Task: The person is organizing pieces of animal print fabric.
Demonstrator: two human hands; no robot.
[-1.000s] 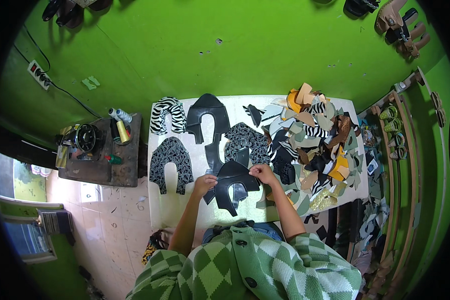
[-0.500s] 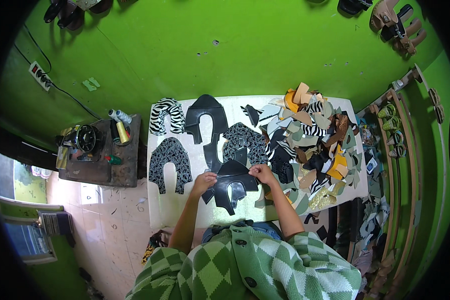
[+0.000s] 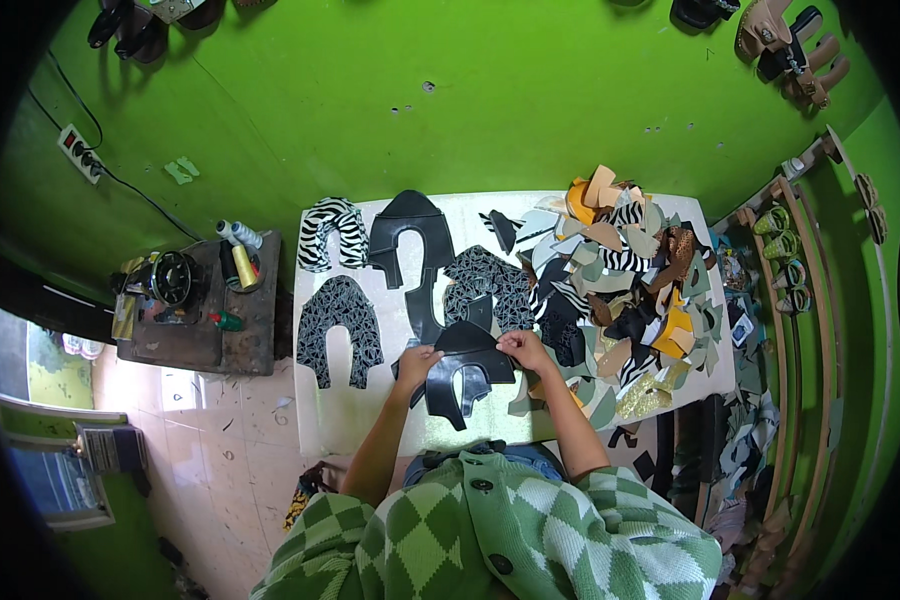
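Between my two hands is a black leather shoe-upper piece [image 3: 447, 372], arched with a cut-out in its lower part. My left hand [image 3: 417, 366] pinches its upper left edge, and my right hand [image 3: 523, 349] pinches the upper right edge. Just beyond lies a patterned black-and-grey upper piece [image 3: 470, 268], partly covered by the held one. Another black upper piece [image 3: 410, 207] rests farther back on the white table [image 3: 355, 430]. To the left are a second patterned arch piece [image 3: 315, 320] and a zebra-striped one [image 3: 317, 245].
A heap of mixed leather scraps [image 3: 620, 270] spreads over the table's right side. At the left stands a sewing machine [image 3: 173, 280] with thread cones [image 3: 243, 265] beside it. A wooden rack [image 3: 800, 400] with sandals lines the right wall. The green wall [image 3: 370, 120] rises behind the table.
My left hand has shifted slightly right along the black piece's upper edge. The right hand stays nearly in place, still pinching the piece.
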